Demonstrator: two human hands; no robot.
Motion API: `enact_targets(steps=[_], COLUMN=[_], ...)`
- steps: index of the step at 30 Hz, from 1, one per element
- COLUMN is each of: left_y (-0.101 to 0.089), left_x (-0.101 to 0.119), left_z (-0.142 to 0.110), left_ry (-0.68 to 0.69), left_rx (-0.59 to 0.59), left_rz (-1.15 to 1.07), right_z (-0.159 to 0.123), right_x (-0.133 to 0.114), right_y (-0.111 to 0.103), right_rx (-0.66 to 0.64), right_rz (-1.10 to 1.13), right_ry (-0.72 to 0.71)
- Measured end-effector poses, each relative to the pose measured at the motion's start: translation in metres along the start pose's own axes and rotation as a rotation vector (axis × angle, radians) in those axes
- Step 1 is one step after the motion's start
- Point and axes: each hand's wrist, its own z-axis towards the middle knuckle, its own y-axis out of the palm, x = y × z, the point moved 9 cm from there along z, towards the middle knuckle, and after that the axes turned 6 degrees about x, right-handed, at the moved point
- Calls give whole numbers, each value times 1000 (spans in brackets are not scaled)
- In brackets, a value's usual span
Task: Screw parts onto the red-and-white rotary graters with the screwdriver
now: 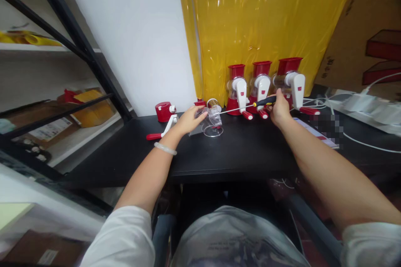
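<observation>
My left hand (190, 119) is closed on a clear plastic grater body (213, 121) lying on the black desk. In my right hand (280, 109) is a screwdriver (265, 101) with a black and yellow handle. Its long shaft points left, and the tip meets or nearly meets the clear body; I cannot tell which. Just behind the body lies a metal grating drum (214, 104). To the left of my left hand stands a red round part (163, 112), with a white crank (169, 126) with a red grip beside it.
Three red and white rotary graters, a left one (240, 89), a middle one (262, 87) and a right one (291, 83), stand along the back. A tablet or phone (316, 133), white cables and a power strip (372, 108) lie right. Shelving (94, 66) borders the left.
</observation>
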Motion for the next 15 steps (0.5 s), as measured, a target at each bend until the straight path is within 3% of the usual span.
enact_targets(steps=[15], left_y=[0], left_x=[1], left_z=[0], left_ry=[7], left_rx=[0], left_rz=[-7], right_z=[7], right_x=[1], right_y=[0], right_rx=[-31], right_rz=[32], right_ry=[-45])
